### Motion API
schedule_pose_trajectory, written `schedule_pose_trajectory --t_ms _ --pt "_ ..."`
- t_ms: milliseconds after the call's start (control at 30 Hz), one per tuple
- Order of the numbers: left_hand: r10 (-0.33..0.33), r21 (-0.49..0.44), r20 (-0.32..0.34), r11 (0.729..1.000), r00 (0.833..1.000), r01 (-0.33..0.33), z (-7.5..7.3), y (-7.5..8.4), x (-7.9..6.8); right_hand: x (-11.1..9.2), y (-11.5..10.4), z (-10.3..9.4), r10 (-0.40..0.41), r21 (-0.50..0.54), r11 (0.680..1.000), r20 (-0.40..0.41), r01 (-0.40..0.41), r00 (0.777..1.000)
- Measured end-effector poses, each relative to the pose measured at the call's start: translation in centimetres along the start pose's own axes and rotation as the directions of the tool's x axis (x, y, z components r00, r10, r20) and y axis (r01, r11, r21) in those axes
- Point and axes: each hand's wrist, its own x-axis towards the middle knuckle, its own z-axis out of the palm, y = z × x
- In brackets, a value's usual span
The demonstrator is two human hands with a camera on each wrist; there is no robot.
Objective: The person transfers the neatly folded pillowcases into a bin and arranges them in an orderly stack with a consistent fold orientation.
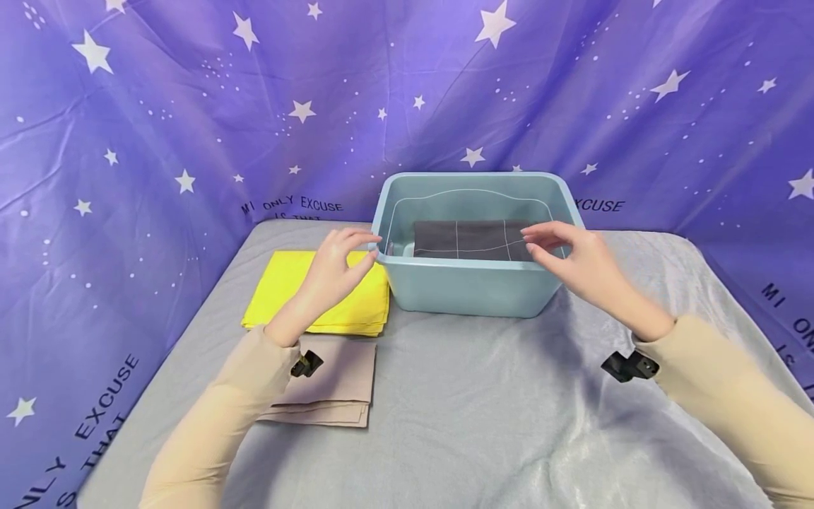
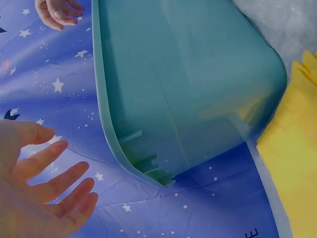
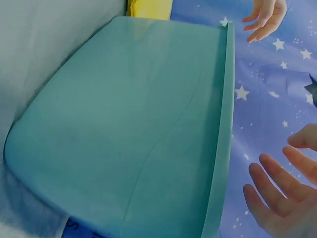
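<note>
A blue-green plastic bin [image 1: 470, 286] stands toward the back of the bed-like surface. Inside it lies a folded dark grey cloth [image 1: 480, 237] crossed by thin pale lines. My left hand [image 1: 333, 268] hovers at the bin's left rim, fingers loosely bent and holding nothing. Over the right end of the bin is my right hand [image 1: 581, 258], its fingers relaxed and spread with nothing between them. In the left wrist view the left hand [image 2: 49, 183] shows apart from the rim; the right wrist view shows the right hand [image 3: 285, 188] likewise off the bin wall.
A folded yellow cloth [image 1: 280, 283] lies left of the bin, below my left hand. Nearer to me is a folded pinkish-beige cloth [image 1: 337, 378], partly behind my left sleeve. Grey plush fabric [image 1: 458, 410] covers the surface. A purple star-patterned curtain [image 1: 356, 85] hangs behind.
</note>
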Motion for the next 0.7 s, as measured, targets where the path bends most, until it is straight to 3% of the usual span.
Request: schedule_pose_trajectory --t_ms 367,700 --pt "0.105 0.039 -0.051 0.994 0.993 -0.103 0.2 -0.3 -2.6 -1.6 -1.5 2.1 -0.12 0.102 0.987 -0.073 0.127 0.99" --pt "0.096 0.051 -0.074 0.994 0.993 -0.093 -0.2 -1.6 -5.3 -3.0 -1.9 4.1 -0.121 0.137 0.982 -0.048 0.127 0.991"
